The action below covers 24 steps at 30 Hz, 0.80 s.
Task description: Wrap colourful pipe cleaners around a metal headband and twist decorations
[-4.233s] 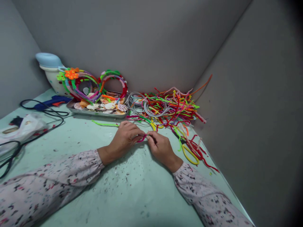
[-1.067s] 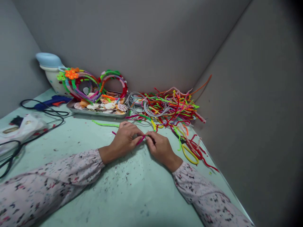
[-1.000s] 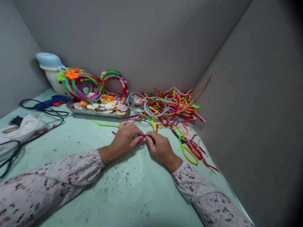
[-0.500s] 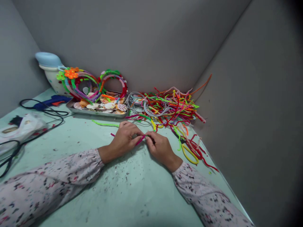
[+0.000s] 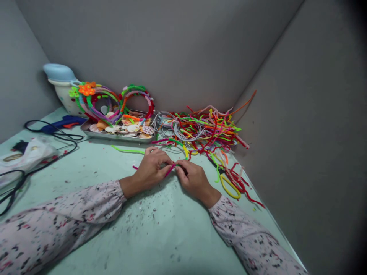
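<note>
My left hand (image 5: 151, 168) is closed, pinching a magenta pipe cleaner (image 5: 169, 170) between thumb and forefinger. One end of a magenta strand pokes out at the left of that hand. Close beside it, my right hand (image 5: 195, 179) is also closed, its thumb and forefinger meeting the same pipe cleaner, with a little green showing at the fingertips. My curled fingers hide the rest of what is held. Just beyond the hands lies a curved strip (image 5: 185, 151) wrapped in yellow and green. A light green pipe cleaner (image 5: 127, 150) lies behind my left hand.
At the back, a metal tray (image 5: 120, 138) holds shells, with colourful wrapped headbands (image 5: 86, 109) on it. A heap of pipe cleaners (image 5: 212, 128) and grey wire loops (image 5: 183, 133) sit right of it. Yellow-handled scissors (image 5: 230, 187), a blue glue gun (image 5: 61, 124), black cable (image 5: 73, 145) and lidded cup (image 5: 64, 93) surround.
The pinched magenta pipe cleaner and my fingertips have shifted very slightly left. Its loose end sticks out a bit further at the left. Everything else stays put.
</note>
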### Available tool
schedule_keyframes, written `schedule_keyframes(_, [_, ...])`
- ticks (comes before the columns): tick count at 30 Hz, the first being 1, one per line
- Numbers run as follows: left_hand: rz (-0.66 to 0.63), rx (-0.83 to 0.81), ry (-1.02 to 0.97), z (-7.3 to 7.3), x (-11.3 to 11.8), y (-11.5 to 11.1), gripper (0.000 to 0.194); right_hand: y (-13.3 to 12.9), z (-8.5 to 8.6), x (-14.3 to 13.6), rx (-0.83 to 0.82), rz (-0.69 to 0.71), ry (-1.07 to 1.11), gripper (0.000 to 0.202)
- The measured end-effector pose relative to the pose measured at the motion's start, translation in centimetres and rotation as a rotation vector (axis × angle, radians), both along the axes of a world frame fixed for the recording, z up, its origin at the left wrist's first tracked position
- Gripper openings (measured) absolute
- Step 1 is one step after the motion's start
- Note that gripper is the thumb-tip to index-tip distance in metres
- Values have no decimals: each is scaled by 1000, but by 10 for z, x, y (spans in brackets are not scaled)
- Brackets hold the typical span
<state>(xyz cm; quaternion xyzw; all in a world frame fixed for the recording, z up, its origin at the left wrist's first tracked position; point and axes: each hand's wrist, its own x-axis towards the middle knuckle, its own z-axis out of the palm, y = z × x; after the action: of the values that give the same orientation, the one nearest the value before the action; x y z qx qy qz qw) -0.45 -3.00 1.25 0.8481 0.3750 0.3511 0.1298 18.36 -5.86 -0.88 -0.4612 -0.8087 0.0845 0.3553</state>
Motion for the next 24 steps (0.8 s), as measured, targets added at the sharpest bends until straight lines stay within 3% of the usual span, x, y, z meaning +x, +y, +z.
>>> schedule_keyframes(24, [-8, -27, 15, 1, 0, 1, 10, -1, 1, 0, -7, -42, 5, 17])
